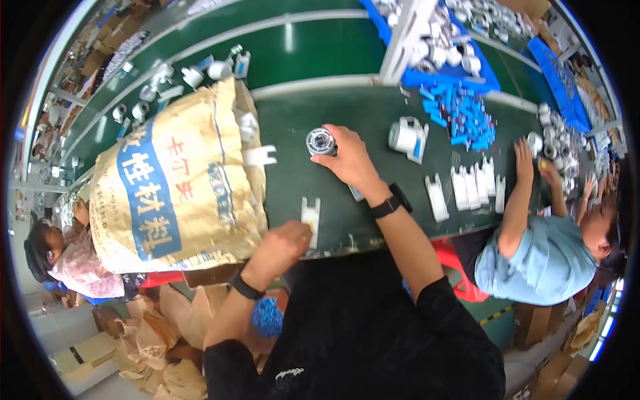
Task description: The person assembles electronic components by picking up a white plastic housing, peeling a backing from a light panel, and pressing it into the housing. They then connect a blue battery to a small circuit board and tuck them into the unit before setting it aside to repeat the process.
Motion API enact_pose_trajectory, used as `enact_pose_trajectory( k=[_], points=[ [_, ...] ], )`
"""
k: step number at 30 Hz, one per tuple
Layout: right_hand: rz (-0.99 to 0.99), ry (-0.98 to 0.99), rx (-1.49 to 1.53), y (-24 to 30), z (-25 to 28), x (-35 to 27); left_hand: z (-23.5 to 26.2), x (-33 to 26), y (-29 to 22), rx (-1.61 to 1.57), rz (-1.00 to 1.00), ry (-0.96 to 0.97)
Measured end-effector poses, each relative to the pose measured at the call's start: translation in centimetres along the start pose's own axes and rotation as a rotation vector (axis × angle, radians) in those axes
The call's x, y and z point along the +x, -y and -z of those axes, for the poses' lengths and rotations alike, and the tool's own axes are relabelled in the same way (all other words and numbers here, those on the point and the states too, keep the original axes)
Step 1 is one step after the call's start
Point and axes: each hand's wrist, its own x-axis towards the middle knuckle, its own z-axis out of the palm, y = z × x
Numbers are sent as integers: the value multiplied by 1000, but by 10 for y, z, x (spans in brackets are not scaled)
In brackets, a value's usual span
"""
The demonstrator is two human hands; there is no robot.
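Note:
My right hand (350, 160) is stretched out over the dark green belt (293, 127) and grips a round grey-and-white cylindrical part (321, 141) from its right side. My left hand (283, 243) rests at the near edge of the belt, its fingers closed on the lower end of a flat white plastic bracket (311, 215) that lies on the belt. A second white bracket (260, 157) lies farther off, beside the sack. Both wrists wear dark bands.
A big tan sack (177, 190) with a blue stripe lies on the belt to my left. A white cup-like part (407, 137), blue pieces (467, 117) and a row of white brackets (470, 187) lie to the right, where a person in a light blue shirt (540, 257) reaches in.

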Motion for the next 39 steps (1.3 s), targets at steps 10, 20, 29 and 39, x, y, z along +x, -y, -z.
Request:
enact_pose_trajectory(
  k=[10,20,29,39],
  points=[
    [-185,-226,-71,-18,-77,229,-16,-17,-15,-39,56,90],
    [146,324,273,106,6,62,-2,-11,7,-149,105,-157],
    [125,242,-44,66,-18,-149,4,17,23,-386,311,-74],
    [266,266,-117,66,2,-151,95,-134,-61,-703,952,-620]
  ],
)
